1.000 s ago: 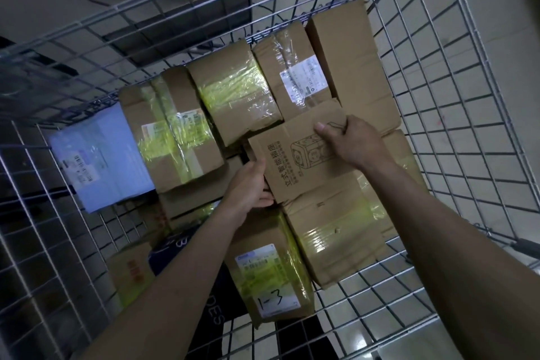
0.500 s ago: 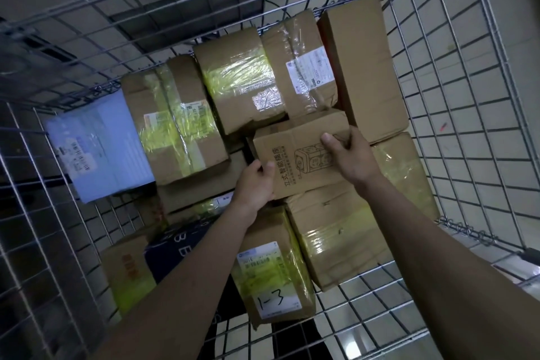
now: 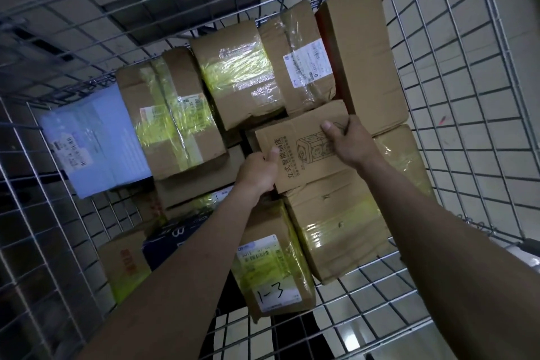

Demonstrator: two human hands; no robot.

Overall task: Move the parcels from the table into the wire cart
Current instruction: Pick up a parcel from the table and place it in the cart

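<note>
I am leaning over a grey wire-mesh cart [image 3: 455, 96] that is already packed with taped brown cardboard parcels, and I am setting one more on top of the pile. My left hand [image 3: 258, 174] grips the near-left corner of a flat brown cardboard box printed with black characters and a line drawing [image 3: 304, 152], thumb on top and fingers curled underneath. My right hand [image 3: 349, 142] grips its far-right edge, fingers wrapped over the rim. The box sits in the middle of the cart, resting on a large brown parcel wrapped in yellow-green tape [image 3: 336, 225] and touching the tall parcels behind it. To the left a pale blue plastic mailer [image 3: 93, 140] leans against the mesh; nearest me lies a parcel with "1-3" handwritten on its white label [image 3: 273, 260]. I judge this to be the placing step: next I should press the box flat, check it will not slide, let go with both hands, and return to the desk, which is out of sight.
</note>
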